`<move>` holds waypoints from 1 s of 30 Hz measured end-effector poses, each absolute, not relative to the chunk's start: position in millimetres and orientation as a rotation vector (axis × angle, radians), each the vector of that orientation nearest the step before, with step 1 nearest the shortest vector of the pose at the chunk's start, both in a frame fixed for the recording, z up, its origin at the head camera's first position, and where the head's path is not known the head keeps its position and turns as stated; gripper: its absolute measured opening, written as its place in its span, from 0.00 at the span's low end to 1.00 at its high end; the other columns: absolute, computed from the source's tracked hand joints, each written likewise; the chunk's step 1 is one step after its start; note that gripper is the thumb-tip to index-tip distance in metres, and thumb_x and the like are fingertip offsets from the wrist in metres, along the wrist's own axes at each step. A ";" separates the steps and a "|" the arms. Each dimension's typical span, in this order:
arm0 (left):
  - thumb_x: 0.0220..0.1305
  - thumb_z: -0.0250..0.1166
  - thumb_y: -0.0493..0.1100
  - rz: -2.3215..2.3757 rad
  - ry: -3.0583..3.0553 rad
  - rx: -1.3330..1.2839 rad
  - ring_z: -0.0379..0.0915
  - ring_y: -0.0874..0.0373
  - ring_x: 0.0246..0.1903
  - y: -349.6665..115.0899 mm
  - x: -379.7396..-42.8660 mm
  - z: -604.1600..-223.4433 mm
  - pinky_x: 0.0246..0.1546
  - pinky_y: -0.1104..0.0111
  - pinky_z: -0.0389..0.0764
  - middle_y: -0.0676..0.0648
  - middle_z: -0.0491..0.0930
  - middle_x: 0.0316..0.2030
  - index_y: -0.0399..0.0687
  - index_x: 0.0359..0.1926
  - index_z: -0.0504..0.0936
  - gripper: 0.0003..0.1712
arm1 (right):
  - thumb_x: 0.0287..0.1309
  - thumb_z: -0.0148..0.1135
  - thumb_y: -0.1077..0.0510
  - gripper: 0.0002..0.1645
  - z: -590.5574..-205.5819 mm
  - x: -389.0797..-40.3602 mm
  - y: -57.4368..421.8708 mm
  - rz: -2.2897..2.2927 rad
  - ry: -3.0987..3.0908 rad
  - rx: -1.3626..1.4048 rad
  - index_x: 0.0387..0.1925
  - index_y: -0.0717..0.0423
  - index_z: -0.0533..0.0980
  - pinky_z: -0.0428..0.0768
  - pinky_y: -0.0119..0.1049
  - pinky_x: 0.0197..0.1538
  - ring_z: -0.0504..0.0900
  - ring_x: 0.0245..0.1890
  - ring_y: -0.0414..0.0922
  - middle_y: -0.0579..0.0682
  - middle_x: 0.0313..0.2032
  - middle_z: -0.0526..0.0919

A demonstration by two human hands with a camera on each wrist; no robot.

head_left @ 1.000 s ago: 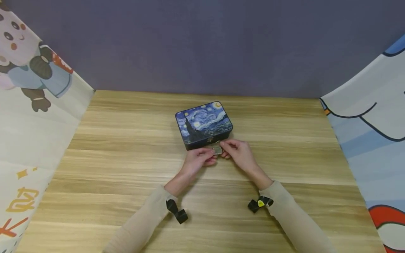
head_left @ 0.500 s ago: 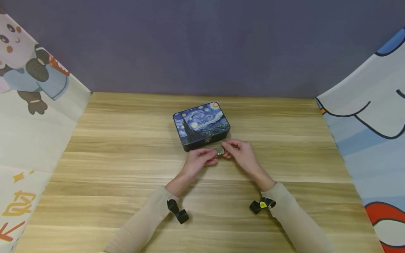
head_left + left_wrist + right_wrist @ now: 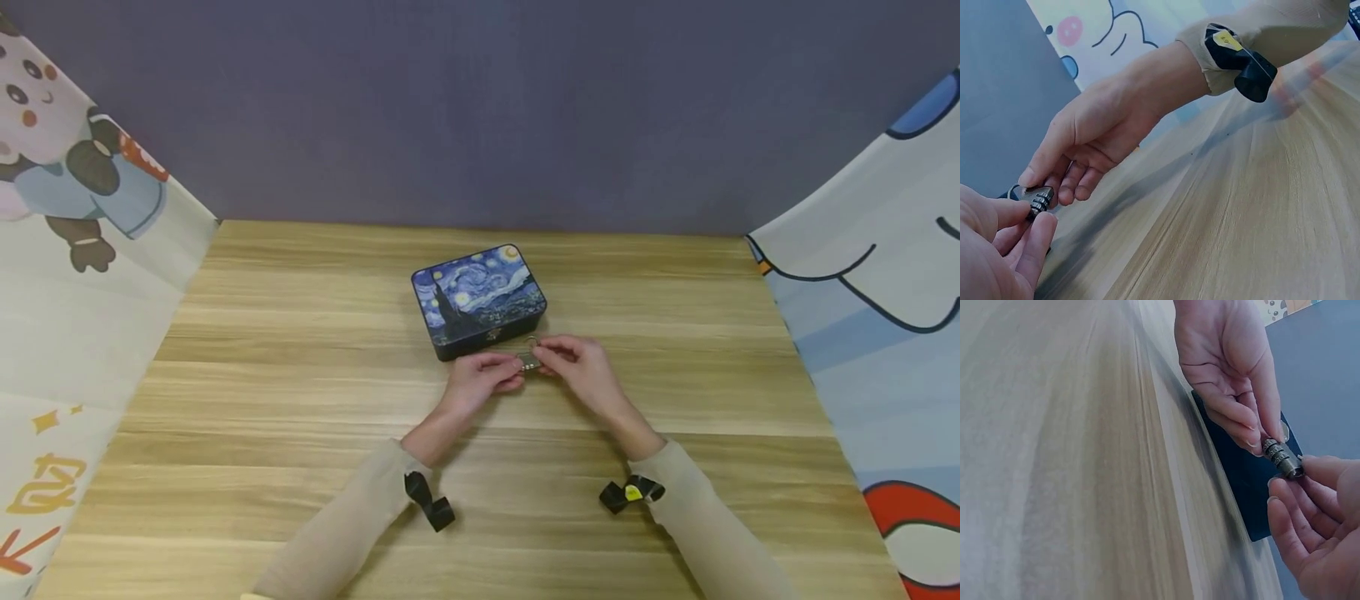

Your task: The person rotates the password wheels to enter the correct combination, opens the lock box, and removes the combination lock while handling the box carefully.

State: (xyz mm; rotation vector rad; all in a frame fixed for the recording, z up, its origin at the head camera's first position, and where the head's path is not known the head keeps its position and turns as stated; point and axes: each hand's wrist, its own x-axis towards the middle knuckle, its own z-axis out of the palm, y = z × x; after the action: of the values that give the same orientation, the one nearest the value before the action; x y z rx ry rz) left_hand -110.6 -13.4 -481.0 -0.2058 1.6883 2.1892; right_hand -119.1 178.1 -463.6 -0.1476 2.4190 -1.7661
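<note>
A small metal combination padlock (image 3: 1281, 457) is held between both hands, its number dials facing the person. My left hand (image 3: 477, 385) pinches one end of it between thumb and fingers. At the other end, my right hand (image 3: 583, 372) grips the lock body with thumb and fingertips. The curved shackle (image 3: 1014, 191) shows at the lock's far side in the left wrist view. Just beyond the hands sits a closed box (image 3: 480, 293) with a starry night painting on its lid and a small metal clasp (image 3: 493, 334) on its dark front.
The box rests at an angle on a wood-grain table (image 3: 300, 433). A dark grey-blue panel (image 3: 480, 117) stands along the back. Cartoon-printed panels flank the table at left (image 3: 90, 275) and right (image 3: 885, 283).
The padlock has turned so that its dials show more to the head view. Both hands have shifted slightly right, away from the box's clasp. The box stays closed.
</note>
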 end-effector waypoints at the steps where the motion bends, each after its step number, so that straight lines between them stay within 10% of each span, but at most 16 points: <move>1: 0.69 0.64 0.28 2.191 1.689 -0.206 0.86 0.62 0.30 -12.5 -110.7 -481.5 0.42 0.69 0.88 0.28 0.85 0.46 0.20 0.54 0.80 0.16 | 0.67 0.67 0.63 0.16 -463.6 -118.5 178.8 -1.765 2.414 -0.147 0.51 0.71 0.82 0.87 0.32 0.43 0.89 0.37 0.51 0.67 0.46 0.87; 30: 0.69 0.66 0.30 2.177 1.711 -0.179 0.88 0.56 0.33 15.9 -109.8 -480.5 0.42 0.66 0.88 0.29 0.86 0.43 0.24 0.53 0.82 0.15 | 0.69 0.66 0.60 0.18 -474.1 -108.4 204.9 -1.813 2.400 0.124 0.49 0.75 0.81 0.86 0.30 0.34 0.85 0.26 0.38 0.61 0.35 0.88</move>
State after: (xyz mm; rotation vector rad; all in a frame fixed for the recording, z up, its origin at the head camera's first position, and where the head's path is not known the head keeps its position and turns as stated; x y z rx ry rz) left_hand -109.8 15.9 -480.5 -0.1789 1.7114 2.1765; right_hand -108.4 204.9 -474.1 0.1239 2.4003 -1.8131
